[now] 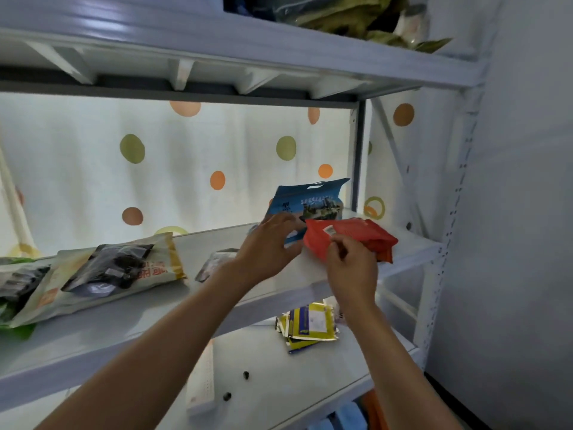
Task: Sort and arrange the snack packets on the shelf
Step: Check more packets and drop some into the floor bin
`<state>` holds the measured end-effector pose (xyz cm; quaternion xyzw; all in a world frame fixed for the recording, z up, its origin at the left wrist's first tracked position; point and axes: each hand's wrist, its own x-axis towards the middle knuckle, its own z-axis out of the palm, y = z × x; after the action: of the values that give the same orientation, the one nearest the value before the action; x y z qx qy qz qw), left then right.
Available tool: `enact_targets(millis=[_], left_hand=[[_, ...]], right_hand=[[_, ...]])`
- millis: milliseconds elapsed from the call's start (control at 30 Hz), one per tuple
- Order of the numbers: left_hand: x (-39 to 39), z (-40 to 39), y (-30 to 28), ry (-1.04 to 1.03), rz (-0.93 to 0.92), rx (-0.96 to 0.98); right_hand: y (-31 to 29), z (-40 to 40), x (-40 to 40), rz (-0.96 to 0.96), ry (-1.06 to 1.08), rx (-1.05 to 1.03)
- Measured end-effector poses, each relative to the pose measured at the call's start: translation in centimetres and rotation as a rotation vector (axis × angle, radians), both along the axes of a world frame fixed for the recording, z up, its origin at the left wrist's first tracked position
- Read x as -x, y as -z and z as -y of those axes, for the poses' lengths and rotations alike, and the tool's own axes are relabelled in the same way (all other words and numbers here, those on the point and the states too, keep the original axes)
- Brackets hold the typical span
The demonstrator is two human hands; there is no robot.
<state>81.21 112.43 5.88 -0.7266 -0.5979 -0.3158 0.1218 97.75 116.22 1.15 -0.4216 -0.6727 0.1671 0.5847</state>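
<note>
Both hands work at the right end of the middle shelf [186, 308], and the red packet [350, 237] serves best as the landmark. It lies flat on the shelf board, its long axis running left to right and slightly away from the person. The right hand [352, 268] sits at its near left corner, thumb and forefinger pinching the packet's edge — so the packet extends up and rightward from that hand. Just behind and left of the red packet stands the blue packet [307, 206], upright, leaning toward the spotted curtain [155, 169]; the left hand [268, 243] touches its lower left part with fingers curled around the edge, apparently steadying it. The right hand is the nearer one to the red packet, the left to the blue.

Well left of the red packet lie a cream-and-yellow packet [124, 271] and a small silvery packet [214, 263], partly hidden by the left wrist. Below it, on the lower shelf, sit yellow packets [310, 324]. The blue packet stands closest — any push rearward would likely tip it.
</note>
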Motion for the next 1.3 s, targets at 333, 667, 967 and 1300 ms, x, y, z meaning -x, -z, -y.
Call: enact_targets(millis=[333,667,967,1300], left_hand=[[-4.7,-9.0,-0.9,-0.160,0.018,0.390],[-5.5,-6.8,3.8,-0.018,0.467,0.335],[-6.0,-0.7,4.7,0.281,0.895,0.429],[-6.2,3.2,5.8,0.314,0.840,0.532]], right_hand=[[0.4,-3.6,-5.3,-0.259,-0.088,0.447],[0.5,-3.9,-5.3,-0.481,-0.397,0.674],[-1.2,-2.5,-5.5,-0.645,-0.650,0.591],[-3.2,0.3,-9.5,-0.613,-0.816,0.431]])
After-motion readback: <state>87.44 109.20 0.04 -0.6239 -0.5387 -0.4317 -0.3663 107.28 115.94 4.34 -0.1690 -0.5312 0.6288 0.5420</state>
